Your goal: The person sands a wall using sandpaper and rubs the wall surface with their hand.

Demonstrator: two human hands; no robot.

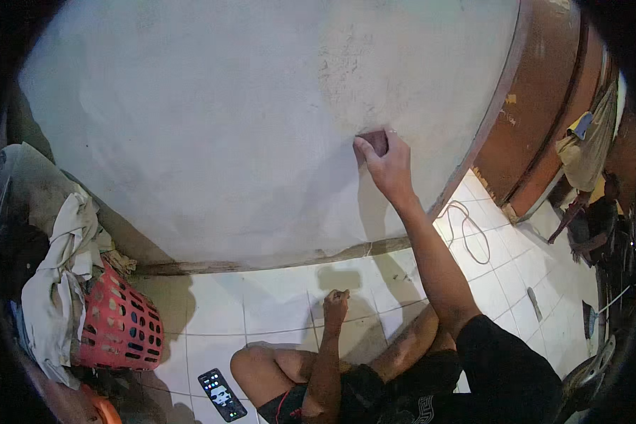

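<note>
My right hand [391, 164] is stretched up to the pale wall [212, 127], closed on a reddish-brown piece of sandpaper [376, 143]. The thumb lies over its near left corner, and the piece is pressed against the wall. Just above it the wall has a rough, pitted patch [346, 67] where the surface looks flaked. Low over my crossed legs, my left hand [336, 305] hovers with its fingers curled together. Whether anything is inside those fingers is too small to make out.
A red laundry basket [124, 321] with draped clothes stands at left. A lit phone [222, 396] lies on the tiled floor [275, 307] beside my knee. To the right are a looped cable [466, 230], a brown door frame [526, 106], hanging cloth [592, 145] and another person [593, 222].
</note>
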